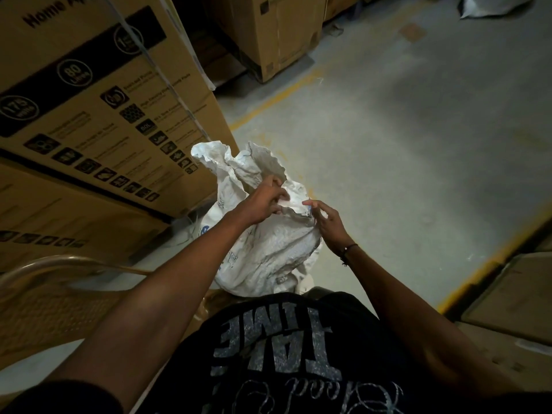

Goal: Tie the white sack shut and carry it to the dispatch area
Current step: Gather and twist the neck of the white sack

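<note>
The white sack (268,252) stands on the concrete floor just in front of me, its crumpled mouth open and flared upward. My left hand (263,201) pinches the near rim of the mouth with its fingertips. Across a small gap, my right hand (327,222) grips the rim's right side, thumb hidden behind the fabric and fingers spread. A dark cord bracelet circles my right wrist. No string or tie is visible on the sack.
Tall stacked cardboard appliance boxes (98,115) stand at the left, touching the sack's far side. A brown plastic chair (44,294) sits at lower left. More cartons (274,34) lie ahead, flat boxes (513,300) at right behind a yellow floor line (484,273). Another white bag (490,6) lies far right.
</note>
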A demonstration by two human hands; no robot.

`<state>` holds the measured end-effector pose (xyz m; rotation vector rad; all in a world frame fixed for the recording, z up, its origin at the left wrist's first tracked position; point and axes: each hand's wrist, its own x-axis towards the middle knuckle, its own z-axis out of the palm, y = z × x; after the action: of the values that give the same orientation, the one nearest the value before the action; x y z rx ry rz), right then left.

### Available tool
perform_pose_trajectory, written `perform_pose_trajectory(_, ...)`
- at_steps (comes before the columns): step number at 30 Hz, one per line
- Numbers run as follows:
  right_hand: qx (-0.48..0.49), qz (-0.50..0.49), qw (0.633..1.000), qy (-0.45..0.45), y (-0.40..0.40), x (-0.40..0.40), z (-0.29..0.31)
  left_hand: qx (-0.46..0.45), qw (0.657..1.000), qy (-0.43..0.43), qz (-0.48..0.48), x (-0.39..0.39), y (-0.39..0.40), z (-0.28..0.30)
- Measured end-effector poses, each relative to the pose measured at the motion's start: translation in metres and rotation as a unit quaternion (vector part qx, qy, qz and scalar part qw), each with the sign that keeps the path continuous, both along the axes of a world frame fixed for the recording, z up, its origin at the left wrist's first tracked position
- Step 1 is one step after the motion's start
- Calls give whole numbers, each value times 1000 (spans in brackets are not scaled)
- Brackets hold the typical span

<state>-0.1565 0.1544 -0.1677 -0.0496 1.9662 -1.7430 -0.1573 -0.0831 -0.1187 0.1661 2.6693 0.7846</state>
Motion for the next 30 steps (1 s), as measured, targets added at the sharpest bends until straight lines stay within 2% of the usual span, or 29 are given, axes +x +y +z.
perform_pose_trajectory(4,78,69,993,47,3,-5,-8,-49,998,27,-38,-11,12,5)
perform_pose_trajectory(7,89,60,992,64,1,-7,-13,-113,988,56,-93,-22,16,8)
perform_pose_trajectory(11,62,42,997,28,2,-11,-14,-204,943,132,-228,-26,-1,14)
perform_pose_trajectory(13,53,48,997,4,6,-10,-15,-224,939,82,-247,-28,-11,14)
perform_pose_trajectory(15,36,46,998,-30,5,-11,-16,-211,951,16,-224,-26,-20,13)
perform_pose_trajectory(17,13,39,998,-50,3,-11,-16,-145,974,-34,-170,-21,-27,9)
perform_pose_trajectory(19,17,43,998,-51,-2,-13,-15,-108,983,-63,-133,-17,-30,9)
perform_pose_trajectory(24,29,66,997,-22,-19,-23,-12,-57,996,-59,-39,-14,-26,4)
perform_pose_trajectory(28,87,139,985,56,-40,-27,-13,-10,998,-64,20,-17,-17,1)
perform_pose_trajectory(30,96,127,983,93,-52,-25,-17,1,997,-71,23,-18,-16,0)
